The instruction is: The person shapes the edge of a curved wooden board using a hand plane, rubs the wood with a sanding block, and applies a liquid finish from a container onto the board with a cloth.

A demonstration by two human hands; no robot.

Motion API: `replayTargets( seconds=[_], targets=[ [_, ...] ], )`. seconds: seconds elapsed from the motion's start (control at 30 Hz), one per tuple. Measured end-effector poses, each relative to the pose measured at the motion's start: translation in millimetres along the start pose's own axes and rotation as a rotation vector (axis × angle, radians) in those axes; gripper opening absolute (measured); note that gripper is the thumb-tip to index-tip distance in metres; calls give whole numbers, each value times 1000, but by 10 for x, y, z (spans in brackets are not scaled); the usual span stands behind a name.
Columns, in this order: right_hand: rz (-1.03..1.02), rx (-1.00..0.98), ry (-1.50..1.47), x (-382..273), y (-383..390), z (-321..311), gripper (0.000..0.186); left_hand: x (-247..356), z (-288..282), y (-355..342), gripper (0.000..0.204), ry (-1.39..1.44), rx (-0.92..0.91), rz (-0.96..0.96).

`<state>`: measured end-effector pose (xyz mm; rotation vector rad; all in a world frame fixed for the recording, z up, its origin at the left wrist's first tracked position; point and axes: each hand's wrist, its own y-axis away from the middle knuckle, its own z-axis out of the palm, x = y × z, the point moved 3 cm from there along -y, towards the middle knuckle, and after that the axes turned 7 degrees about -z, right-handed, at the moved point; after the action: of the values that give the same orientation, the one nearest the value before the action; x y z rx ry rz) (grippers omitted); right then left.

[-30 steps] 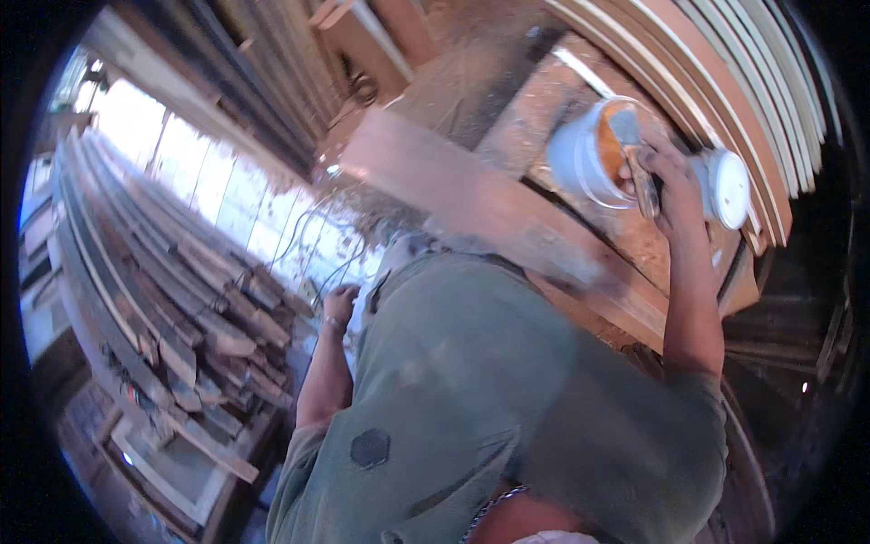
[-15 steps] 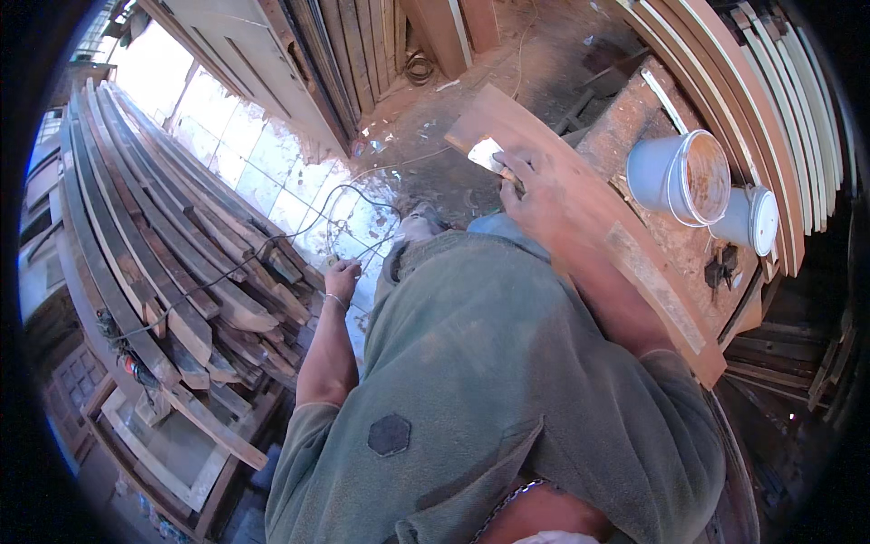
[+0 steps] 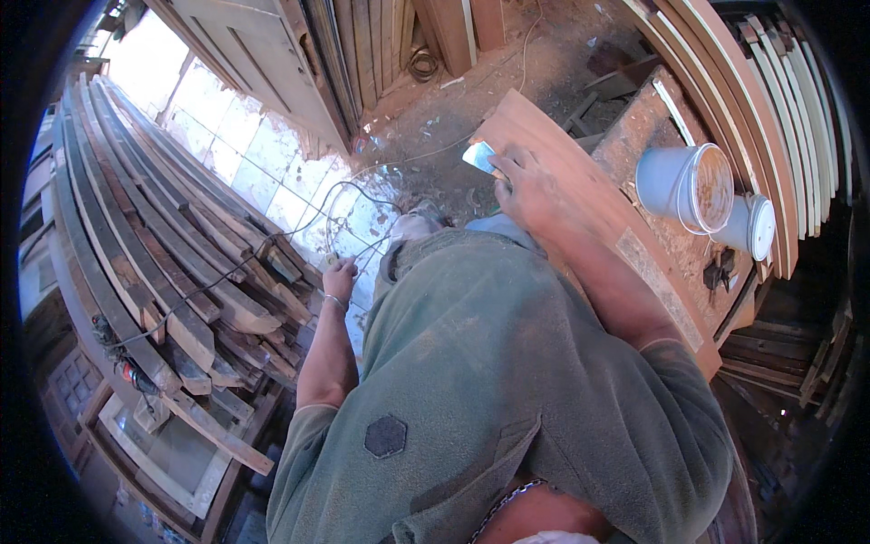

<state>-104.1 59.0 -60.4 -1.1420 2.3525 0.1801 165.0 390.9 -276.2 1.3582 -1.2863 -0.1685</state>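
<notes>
My right hand [image 3: 528, 189] is closed round the short handle of a putty knife [image 3: 478, 158]. Its wide, shiny blade reaches out past the left edge of a reddish-brown wooden board [image 3: 560, 145], near the far end. The board runs from far to near on my right, and a pale, rough patch [image 3: 645, 258] of filler marks its nearer part. Low on my left, my left hand [image 3: 340, 274] is closed, its fingers curled together. Something small and yellowish shows at the fingers, too small to name.
A white bucket [image 3: 666, 186] smeared with brown and a smaller lidded bucket [image 3: 754, 228] stand right of the board on a dusty surface. Long timbers [image 3: 154, 227] are stacked at left, with a dark cable [image 3: 237, 267] across them. A panelled door [image 3: 231, 45] leans at the far side.
The putty knife has shifted left relative to the board, its blade now farther over the edge and tilted differently. The view has turned slightly. My left hand has barely moved.
</notes>
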Motion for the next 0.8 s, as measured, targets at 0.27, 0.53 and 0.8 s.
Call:
replayTargets(
  seconds=[0.27, 0.53, 0.8],
  targets=[
    [32, -189, -217, 100, 82, -164, 37, 132, 54, -53, 16, 32, 8, -34],
    [221, -222, -36, -54, -71, -169, 39, 11, 63, -107, 19, 8, -39, -70],
    [277, -332, -5, 8, 4, -488, 39, 11, 61, -107, 18, 53, -27, -59]
  ],
)
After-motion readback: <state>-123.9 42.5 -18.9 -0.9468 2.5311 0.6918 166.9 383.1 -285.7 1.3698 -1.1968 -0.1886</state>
